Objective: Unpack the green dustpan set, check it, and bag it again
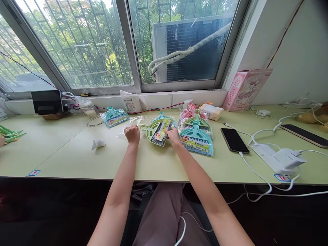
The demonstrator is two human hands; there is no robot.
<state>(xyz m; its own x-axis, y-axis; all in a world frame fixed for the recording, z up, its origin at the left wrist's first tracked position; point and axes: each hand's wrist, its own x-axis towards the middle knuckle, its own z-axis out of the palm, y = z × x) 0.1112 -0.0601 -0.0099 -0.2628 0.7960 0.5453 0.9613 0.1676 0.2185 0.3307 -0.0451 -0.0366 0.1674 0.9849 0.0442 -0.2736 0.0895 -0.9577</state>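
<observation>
My right hand [173,135] grips a small green dustpan-and-brush set [156,131] by its right side, thumb on the printed label. The set's green handle points left toward my left hand [132,134], which is closed in a fist. Clear plastic film [135,120] lies right behind that fist; whether the fingers hold any of it is hidden. Behind the green set, a blue dustpan set [162,115] shows in part. To the right, a blue set [196,140] overlaps a second green one [202,119] and a pink one [188,110].
Another wrapped blue set [115,117] lies at back left, with a crumpled tissue [98,144] nearer me. On the right are a phone [234,140], a power strip [271,158] with cables, and a pink box [246,89]. A dark tablet [47,101] stands by the window.
</observation>
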